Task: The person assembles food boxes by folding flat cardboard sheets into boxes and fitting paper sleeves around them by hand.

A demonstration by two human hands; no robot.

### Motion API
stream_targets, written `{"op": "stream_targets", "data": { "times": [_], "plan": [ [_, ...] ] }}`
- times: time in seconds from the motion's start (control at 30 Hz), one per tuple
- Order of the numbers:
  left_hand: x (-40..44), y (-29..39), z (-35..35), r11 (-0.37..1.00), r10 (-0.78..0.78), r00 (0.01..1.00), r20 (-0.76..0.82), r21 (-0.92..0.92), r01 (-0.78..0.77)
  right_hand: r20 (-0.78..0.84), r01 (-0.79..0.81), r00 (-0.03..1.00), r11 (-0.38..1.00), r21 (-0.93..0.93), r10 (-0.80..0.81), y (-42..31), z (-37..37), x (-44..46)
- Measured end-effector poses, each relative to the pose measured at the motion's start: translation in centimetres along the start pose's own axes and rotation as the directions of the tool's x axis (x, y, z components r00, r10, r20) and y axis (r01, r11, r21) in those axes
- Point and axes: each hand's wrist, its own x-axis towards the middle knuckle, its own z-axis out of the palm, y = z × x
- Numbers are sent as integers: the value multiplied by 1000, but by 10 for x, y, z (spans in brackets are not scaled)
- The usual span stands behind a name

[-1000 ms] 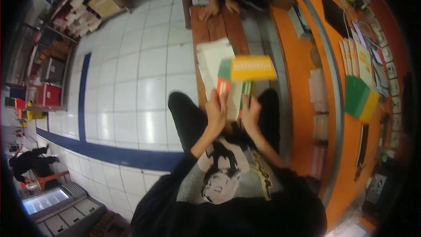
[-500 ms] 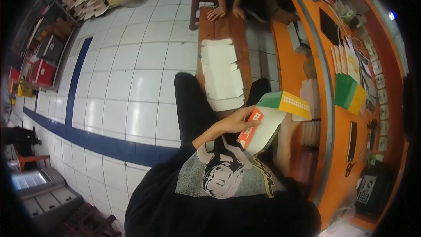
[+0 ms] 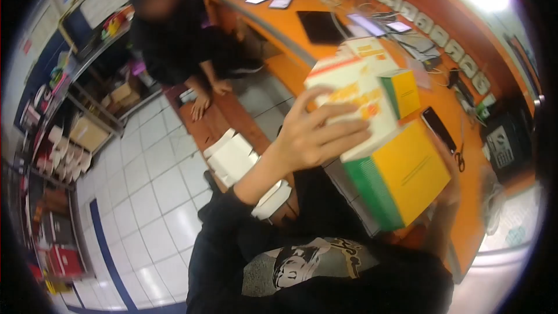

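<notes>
Beside the orange counter [image 3: 472, 200] on the right, a yellow and green box [image 3: 410, 174] is held up near the wearer's chest, its yellow side toward the camera and its green side to the left. The right hand [image 3: 452, 189] is at the box's right edge, blurred and partly hidden, so how far its fingers close around it cannot be told. To the left, the left hand [image 3: 322, 134] is open, fingers spread across a white panel with orange print [image 3: 386, 131]; whether that panel belongs to the same box cannot be told. Just beyond the held box, a smaller-looking green and yellow box [image 3: 401, 93] shows at the counter.

On the counter to the right of the boxes lie a dark phone [image 3: 440, 129] and, just nearer, a pair of scissors [image 3: 461, 161]. Farther right stands a black safe [image 3: 505, 145]. Toward the far end are a dark tablet [image 3: 322, 26] and several lit phones [image 3: 282, 1].

Left of the counter, a sheet of white cardboard [image 3: 232, 157] lies on a reddish-brown bench [image 3: 238, 110], partly behind the left forearm. At the bench's far end, another person [image 3: 174, 52] rests both hands on the wood. White tiles [image 3: 157, 174] cover the floor on the left.
</notes>
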Motion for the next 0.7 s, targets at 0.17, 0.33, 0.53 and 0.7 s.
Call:
{"op": "stream_targets", "data": {
  "times": [0.17, 0.33, 0.53, 0.7],
  "plan": [
    [70, -61, 106, 965, 260, 938, -228, 21, -263, -3, 90, 996, 986, 138, -91, -41, -54, 51],
    [36, -109, 180, 987, 97, 995, 30, -129, -93, -178, -207, 974, 881, -425, 142, 39, -76, 114],
    [-48, -126, 192, 920, -120, 884, 451, -284, 270, -131, -227, 973, 698, -679, 190, 91, -58, 139],
    [-39, -129, 191, 849, -132, 764, 632, -325, 416, 40, 21, 997, 265, -964, 67, 80, -19, 153]
  ]
}}
